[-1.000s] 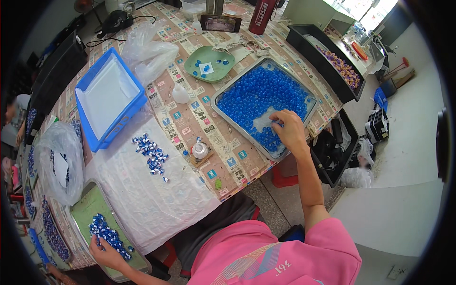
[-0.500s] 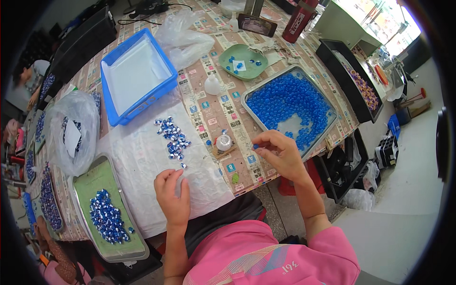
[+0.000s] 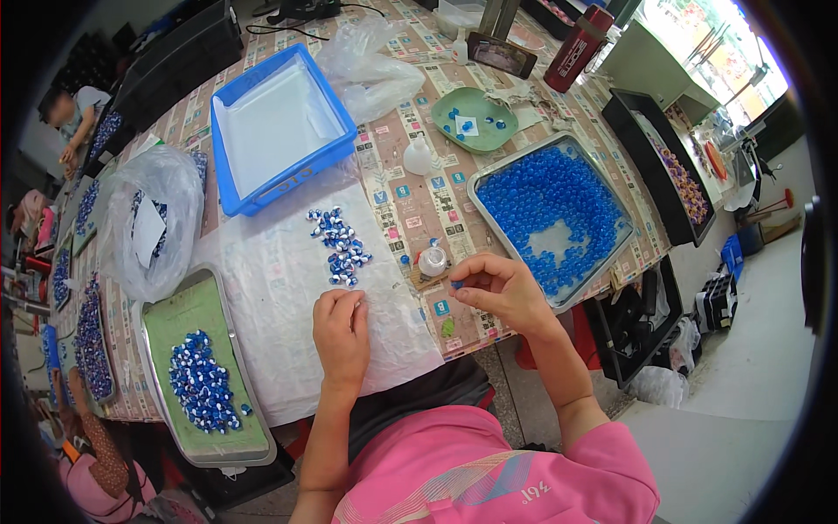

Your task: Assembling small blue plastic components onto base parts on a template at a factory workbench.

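My right hand [image 3: 506, 297] pinches a small clear-blue bead [image 3: 456, 285] between thumb and fingertips, just right of a small clear glue jar [image 3: 432, 261] on a cardboard piece. On the white paper sheet [image 3: 262, 288], my left hand [image 3: 341, 339] has its thumb and fingers closed at the near end of a loose pile of blue-and-white beads [image 3: 340, 244]. A bead seems to be at its fingertips, mostly hidden. Right of the jar, a metal tray [image 3: 478, 203] holds many clear-blue beads [image 3: 550, 192]. More blue-and-white beads [image 3: 205, 384] lie in a green-lined tray [image 3: 188, 306] at the left.
A blue plastic basket [image 3: 229, 188] lined with white stands far left of centre, beside clear plastic bags. Behind the jar are a white squeeze bottle [image 3: 417, 157], a green dish [image 3: 445, 103], a propped phone [image 3: 501, 55] and a red flask [image 3: 580, 48]. Another person [image 3: 83, 113] sits far left.
My left hand's fingers have closed where a lone blue-and-white bead lay. The right hand, still pinching its blue bead, has moved closer to the jar. The whole view has shifted slightly.
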The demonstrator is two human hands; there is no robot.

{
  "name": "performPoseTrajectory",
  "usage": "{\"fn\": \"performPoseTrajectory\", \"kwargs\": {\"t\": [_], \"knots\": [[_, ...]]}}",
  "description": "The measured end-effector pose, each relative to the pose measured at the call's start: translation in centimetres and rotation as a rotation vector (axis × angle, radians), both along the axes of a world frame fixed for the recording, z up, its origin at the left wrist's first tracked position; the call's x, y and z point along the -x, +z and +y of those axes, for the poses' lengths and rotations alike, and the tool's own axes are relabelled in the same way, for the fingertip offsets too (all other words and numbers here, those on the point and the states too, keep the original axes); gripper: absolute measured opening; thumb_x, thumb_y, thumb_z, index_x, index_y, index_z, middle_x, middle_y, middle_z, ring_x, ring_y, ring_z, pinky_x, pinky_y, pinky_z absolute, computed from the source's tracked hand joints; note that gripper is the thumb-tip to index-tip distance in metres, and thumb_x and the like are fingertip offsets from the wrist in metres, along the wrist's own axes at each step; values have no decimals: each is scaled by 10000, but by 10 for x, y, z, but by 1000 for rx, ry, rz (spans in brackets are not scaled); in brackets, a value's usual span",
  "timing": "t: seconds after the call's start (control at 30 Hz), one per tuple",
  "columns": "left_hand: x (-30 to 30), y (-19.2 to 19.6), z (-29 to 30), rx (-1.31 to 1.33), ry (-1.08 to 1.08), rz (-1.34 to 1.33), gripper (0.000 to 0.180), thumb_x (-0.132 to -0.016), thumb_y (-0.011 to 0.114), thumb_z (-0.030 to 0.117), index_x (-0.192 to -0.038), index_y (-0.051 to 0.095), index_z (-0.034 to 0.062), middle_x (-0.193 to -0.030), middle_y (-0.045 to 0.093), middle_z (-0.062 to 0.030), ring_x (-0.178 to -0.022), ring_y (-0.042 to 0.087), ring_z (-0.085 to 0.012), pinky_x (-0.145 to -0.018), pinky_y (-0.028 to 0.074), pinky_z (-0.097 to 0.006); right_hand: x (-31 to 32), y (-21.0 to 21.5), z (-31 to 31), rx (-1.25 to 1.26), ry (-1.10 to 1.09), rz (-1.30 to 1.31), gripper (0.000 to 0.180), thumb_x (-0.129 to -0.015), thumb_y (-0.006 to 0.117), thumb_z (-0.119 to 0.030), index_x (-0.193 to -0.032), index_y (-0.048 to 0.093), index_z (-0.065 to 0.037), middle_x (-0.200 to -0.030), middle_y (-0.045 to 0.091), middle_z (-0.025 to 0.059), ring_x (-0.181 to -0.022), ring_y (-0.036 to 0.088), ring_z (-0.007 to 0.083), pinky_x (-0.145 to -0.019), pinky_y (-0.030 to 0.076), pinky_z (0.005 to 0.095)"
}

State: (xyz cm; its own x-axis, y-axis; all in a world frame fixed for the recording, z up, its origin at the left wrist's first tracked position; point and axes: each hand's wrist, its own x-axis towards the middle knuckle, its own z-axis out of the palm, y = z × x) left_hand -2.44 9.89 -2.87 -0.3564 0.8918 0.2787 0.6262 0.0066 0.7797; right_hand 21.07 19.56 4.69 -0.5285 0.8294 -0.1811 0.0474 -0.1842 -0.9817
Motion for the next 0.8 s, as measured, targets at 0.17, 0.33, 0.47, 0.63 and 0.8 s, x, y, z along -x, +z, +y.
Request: {"fn": "performPoseTrajectory", "kwargs": {"t": [0.17, 0.33, 0.47, 0.63, 0.8], "knots": [[-3, 14, -7, 0, -14, -317, 149, -861, 672, -33, -1009, 684, -17, -974, 591, -62, -840, 608, -135, -736, 507, -244, 3, 1, -1, 63, -16, -39, 253, -868, 714, 23, -1112, 647, 27, -1023, 663, 35, -935, 633, 89, -820, 524, 227], [-10, 7, -18, 48, -87, -780, 180, -894, 671, -20, -1073, 672, -20, -983, 626, -33, -841, 619, -119, -790, 514, -235, 5, 3, -3, 29, -22, -43, 238, -862, 722, 23, -1094, 666, 26, -1023, 658, 28, -920, 633, 88, -805, 526, 225], [-14, 15, -25, 237, -65, -1173, 228, -898, 688, 8, -1122, 658, -18, -998, 667, -56, -903, 653, -140, -853, 538, -262, 9, 1, -5, -15, -19, -24, 210, -851, 730, 30, -1057, 694, 25, -1046, 639, 31, -896, 631, 85, -782, 527, 219], [-17, 12, -29, 263, -45, -1260, 236, -911, 677, 23, -1137, 645, -35, -1029, 669, -77, -920, 663, -149, -875, 547, -281, 12, 2, -9, -20, -22, -34, 210, -844, 733, 32, -1051, 702, 26, -1052, 623, 39, -877, 628, 81, -764, 527, 215], [-18, 12, -30, 241, -22, -1445, 215, -936, 649, 44, -1137, 637, -33, -1051, 673, -89, -920, 668, -157, -867, 552, -284, 10, -1, -11, -55, -13, -53, 214, -836, 739, 29, -1047, 708, 15, -1053, 627, 43, -876, 632, 86, -753, 530, 216]]}}
